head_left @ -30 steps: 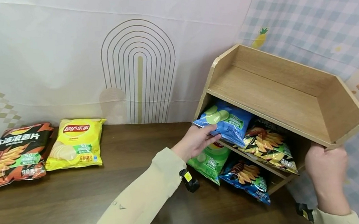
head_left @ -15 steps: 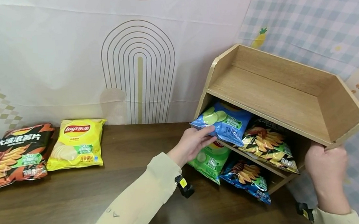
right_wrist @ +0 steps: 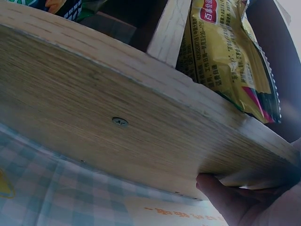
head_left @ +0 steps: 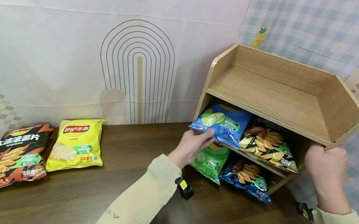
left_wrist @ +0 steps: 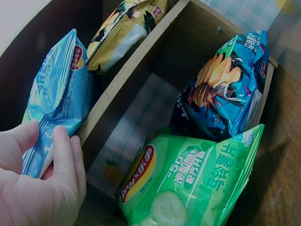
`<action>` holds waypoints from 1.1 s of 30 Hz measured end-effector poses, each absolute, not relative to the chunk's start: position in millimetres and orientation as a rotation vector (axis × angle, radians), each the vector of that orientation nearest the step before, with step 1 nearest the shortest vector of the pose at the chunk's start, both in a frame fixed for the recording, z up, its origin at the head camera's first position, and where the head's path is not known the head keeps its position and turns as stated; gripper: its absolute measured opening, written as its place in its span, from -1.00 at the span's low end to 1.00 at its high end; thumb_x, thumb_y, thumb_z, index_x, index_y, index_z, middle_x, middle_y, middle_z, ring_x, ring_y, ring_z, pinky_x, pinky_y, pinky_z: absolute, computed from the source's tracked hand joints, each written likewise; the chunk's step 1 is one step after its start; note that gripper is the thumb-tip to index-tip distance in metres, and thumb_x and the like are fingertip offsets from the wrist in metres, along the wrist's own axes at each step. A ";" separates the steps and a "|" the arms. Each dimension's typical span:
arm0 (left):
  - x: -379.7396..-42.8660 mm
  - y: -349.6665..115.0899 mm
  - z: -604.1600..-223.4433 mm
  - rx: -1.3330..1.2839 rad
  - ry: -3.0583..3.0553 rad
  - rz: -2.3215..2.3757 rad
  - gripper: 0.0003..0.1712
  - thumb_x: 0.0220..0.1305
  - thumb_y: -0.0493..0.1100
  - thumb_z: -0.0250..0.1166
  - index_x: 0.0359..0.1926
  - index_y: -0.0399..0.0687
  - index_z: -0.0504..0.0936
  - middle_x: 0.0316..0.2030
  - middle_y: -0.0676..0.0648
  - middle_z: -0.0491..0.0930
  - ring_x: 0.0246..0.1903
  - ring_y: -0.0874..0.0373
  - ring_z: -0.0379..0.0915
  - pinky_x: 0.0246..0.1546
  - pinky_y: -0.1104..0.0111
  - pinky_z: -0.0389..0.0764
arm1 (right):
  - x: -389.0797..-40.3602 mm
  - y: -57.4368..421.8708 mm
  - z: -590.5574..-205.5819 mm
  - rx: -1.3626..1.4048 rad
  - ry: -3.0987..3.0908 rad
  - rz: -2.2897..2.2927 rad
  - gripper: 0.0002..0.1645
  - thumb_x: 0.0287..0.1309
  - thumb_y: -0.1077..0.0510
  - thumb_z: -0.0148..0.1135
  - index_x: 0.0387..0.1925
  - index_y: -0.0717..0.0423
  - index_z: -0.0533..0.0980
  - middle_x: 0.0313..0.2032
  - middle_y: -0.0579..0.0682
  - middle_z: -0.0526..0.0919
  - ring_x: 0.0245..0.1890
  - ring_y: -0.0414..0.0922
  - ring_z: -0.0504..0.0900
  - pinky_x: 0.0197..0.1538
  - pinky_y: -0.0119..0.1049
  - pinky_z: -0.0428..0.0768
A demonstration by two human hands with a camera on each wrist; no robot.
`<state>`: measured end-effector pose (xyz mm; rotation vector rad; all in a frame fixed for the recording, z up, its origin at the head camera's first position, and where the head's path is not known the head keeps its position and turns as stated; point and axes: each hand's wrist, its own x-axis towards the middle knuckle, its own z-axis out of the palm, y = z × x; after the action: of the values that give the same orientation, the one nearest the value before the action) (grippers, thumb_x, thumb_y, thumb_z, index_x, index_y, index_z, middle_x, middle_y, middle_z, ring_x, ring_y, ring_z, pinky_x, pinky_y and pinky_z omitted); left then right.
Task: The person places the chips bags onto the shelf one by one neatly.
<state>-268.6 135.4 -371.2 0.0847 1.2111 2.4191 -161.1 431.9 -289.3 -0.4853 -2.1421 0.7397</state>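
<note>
My left hand (head_left: 190, 148) pinches the lower left edge of a blue chip bag (head_left: 223, 124) with cucumber slices printed on it. That bag lies on the middle level of a small wooden shelf (head_left: 269, 87), its front end sticking out. In the left wrist view, thumb and fingers close on the crimped end of the blue bag (left_wrist: 59, 89). My right hand (head_left: 328, 174) grips the shelf's near right corner, just under the top board; the right wrist view shows the thumb (right_wrist: 214, 188) against the side panel. Beside the blue bag sits a black-and-yellow chip bag (head_left: 267, 145).
A green chip bag (head_left: 211, 160) and a dark blue one (head_left: 248, 178) lean out of the bottom level. Far left on the brown table (head_left: 133, 172) lie a yellow Lay's bag (head_left: 74, 143) and a black-and-red bag (head_left: 16, 156). Patterned cloths hang behind the shelf.
My left hand has drawn slightly left, and the near edge of the blue chip bag has shifted a little with it. My right hand keeps its place on the shelf.
</note>
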 end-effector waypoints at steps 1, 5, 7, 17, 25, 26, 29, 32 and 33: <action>-268.9 135.7 -371.8 0.082 1.213 2.418 -0.44 0.21 -0.21 0.38 0.17 -0.28 0.40 -0.04 -0.25 0.54 -0.10 0.02 0.61 -0.07 0.35 0.58 | -161.3 432.1 -289.3 -0.484 -2.142 0.740 -0.51 0.20 0.16 -0.22 -0.04 0.42 0.47 -0.08 0.51 0.50 -0.16 0.43 0.40 -0.18 0.36 0.22; -269.1 134.1 -374.0 0.075 1.352 2.280 -0.43 0.21 0.02 0.38 0.04 -0.32 0.49 -0.13 -0.26 0.60 -0.25 0.05 0.65 -0.14 0.30 0.62 | -161.6 432.7 -289.2 -0.480 -2.142 0.738 -0.51 0.22 0.16 -0.21 -0.02 0.40 0.48 -0.06 0.49 0.51 -0.16 0.39 0.41 -0.17 0.34 0.24; -268.7 133.1 -375.2 0.104 1.423 2.177 -0.37 0.22 0.16 0.33 -0.03 -0.36 0.53 -0.19 -0.25 0.64 -0.30 0.02 0.66 -0.18 0.26 0.64 | -161.8 433.0 -289.4 -0.486 -2.143 0.738 -0.51 0.22 0.17 -0.21 0.00 0.40 0.48 -0.04 0.47 0.51 -0.18 0.36 0.41 -0.18 0.33 0.24; -266.7 137.0 -371.8 0.256 1.353 2.168 -0.47 0.39 0.10 0.15 -0.08 -0.38 0.57 -0.17 -0.26 0.67 0.00 -0.20 0.55 -0.13 0.26 0.63 | -161.1 433.2 -290.1 -0.498 -2.152 0.734 -0.54 0.19 0.21 -0.20 -0.04 0.40 0.49 -0.09 0.46 0.53 -0.24 0.30 0.40 -0.25 0.27 0.26; -267.0 137.8 -371.6 0.241 1.346 2.206 -0.51 0.38 0.07 0.18 -0.10 -0.35 0.61 -0.09 -0.34 0.63 -0.04 -0.16 0.58 -0.13 0.28 0.62 | -160.8 432.0 -290.7 -0.504 -2.148 0.740 -0.56 0.15 0.21 -0.21 -0.12 0.44 0.47 -0.15 0.50 0.52 -0.26 0.37 0.40 -0.28 0.31 0.24; -267.0 137.7 -371.8 0.242 1.349 2.206 -0.51 0.38 0.08 0.18 -0.09 -0.34 0.61 -0.07 -0.35 0.62 -0.08 -0.13 0.60 -0.14 0.29 0.62 | -160.7 431.9 -290.7 -0.503 -2.145 0.740 -0.56 0.15 0.21 -0.21 -0.11 0.44 0.47 -0.14 0.51 0.52 -0.24 0.39 0.41 -0.27 0.32 0.24; -266.8 136.7 -373.2 0.260 1.354 2.191 -0.48 0.37 0.11 0.18 -0.07 -0.33 0.59 -0.03 -0.35 0.60 -0.07 -0.12 0.60 -0.13 0.28 0.62 | -161.0 431.9 -290.5 -0.492 -2.137 0.738 -0.55 0.16 0.20 -0.20 -0.10 0.44 0.47 -0.14 0.51 0.52 -0.23 0.40 0.41 -0.27 0.32 0.23; -266.7 134.2 -374.8 0.293 1.352 2.160 -0.42 0.38 0.16 0.15 -0.03 -0.34 0.55 -0.04 -0.33 0.60 0.02 -0.20 0.52 -0.11 0.25 0.62 | -161.2 431.8 -290.2 -0.479 -2.132 0.736 -0.54 0.18 0.19 -0.20 -0.08 0.42 0.48 -0.12 0.50 0.52 -0.19 0.41 0.42 -0.23 0.33 0.23; -266.5 132.7 -375.2 0.304 1.351 2.147 -0.40 0.38 0.18 0.14 -0.01 -0.35 0.54 -0.04 -0.31 0.60 0.07 -0.24 0.48 -0.10 0.23 0.61 | -161.3 431.8 -290.0 -0.476 -2.132 0.736 -0.54 0.18 0.20 -0.20 -0.07 0.41 0.49 -0.11 0.49 0.53 -0.19 0.40 0.42 -0.23 0.32 0.24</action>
<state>-266.5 132.7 -375.2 0.3039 1.3511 2.1465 -161.3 431.8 -290.0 -0.4760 -2.1315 0.7362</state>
